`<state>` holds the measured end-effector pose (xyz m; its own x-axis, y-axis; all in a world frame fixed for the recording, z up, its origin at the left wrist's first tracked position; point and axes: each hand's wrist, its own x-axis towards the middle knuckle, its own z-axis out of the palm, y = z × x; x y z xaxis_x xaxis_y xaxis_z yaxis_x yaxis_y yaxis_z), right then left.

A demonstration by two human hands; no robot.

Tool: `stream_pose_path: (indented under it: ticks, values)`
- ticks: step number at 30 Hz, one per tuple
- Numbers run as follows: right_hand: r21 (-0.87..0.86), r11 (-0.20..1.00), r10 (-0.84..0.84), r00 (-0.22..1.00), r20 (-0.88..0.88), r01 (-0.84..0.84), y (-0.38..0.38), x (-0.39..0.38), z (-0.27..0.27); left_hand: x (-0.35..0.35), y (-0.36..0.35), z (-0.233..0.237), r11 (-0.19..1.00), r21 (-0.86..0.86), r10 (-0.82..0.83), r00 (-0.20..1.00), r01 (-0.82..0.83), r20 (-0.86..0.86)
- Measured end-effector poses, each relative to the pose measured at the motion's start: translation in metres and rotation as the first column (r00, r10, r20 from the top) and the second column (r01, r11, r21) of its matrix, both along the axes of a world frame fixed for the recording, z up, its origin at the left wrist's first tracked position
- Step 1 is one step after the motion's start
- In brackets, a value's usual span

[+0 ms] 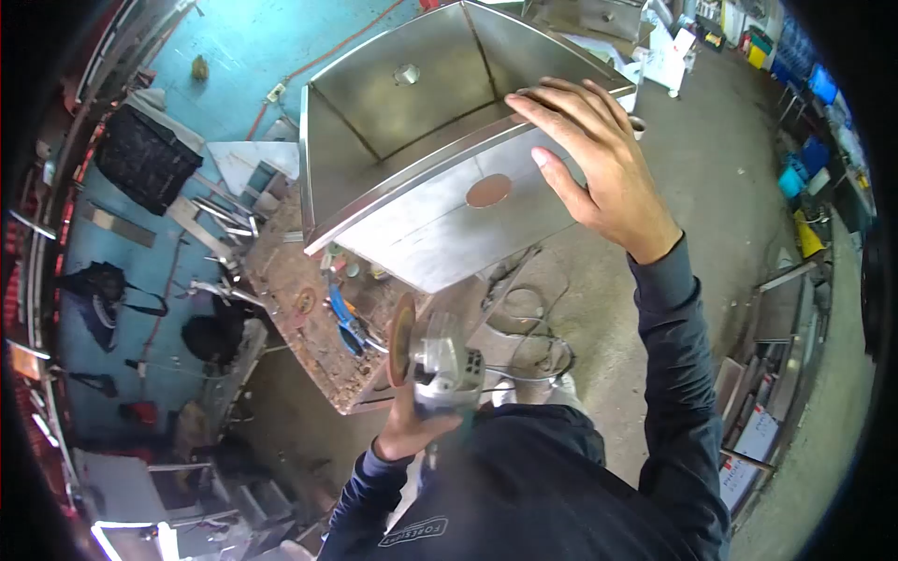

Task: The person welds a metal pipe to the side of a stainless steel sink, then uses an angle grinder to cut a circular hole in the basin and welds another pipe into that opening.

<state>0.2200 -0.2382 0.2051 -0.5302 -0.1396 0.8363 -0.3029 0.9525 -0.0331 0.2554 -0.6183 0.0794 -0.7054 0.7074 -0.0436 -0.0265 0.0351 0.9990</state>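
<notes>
My left hand (409, 432) is closed around an angle grinder (451, 369), low in the middle of the view. The grinder's brown disc (401, 341) stands edge-on, apart from the metal. Farther up is a large open-topped sheet-metal box (412, 238), tilted on the workbench, with a round hole in its near wall and another in its far wall. My right hand (603, 159) rests on the box's near rim towards the right corner. Its fingers are stretched and spread across the edge, with the thumb on the outer side.
The worn workbench (313, 341) carries blue-handled pliers (346, 323) and small scraps. Cables (533, 341) lie coiled on the floor by my feet. At left, a black bag (145, 154) and metal offcuts (220, 220) lie on a blue surface. Metal stock (762, 365) lines the right side.
</notes>
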Motion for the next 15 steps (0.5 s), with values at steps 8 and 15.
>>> stream_pose_path:
  ticks: [8, 15]
  values:
    - [-0.066, 0.979, 0.186, 0.979, -0.080, -0.192, 0.013, 0.000, -0.010, -0.023, 0.086, 0.098, 0.882, -0.457, -0.045, 0.945, -0.115, -0.324]
    - [-0.078, 0.981, 0.158, 0.964, -0.213, -0.178, 0.014, -0.015, -0.020, -0.028, 0.116, 0.123, 0.852, -0.514, 0.022, 0.988, -0.100, -0.156]
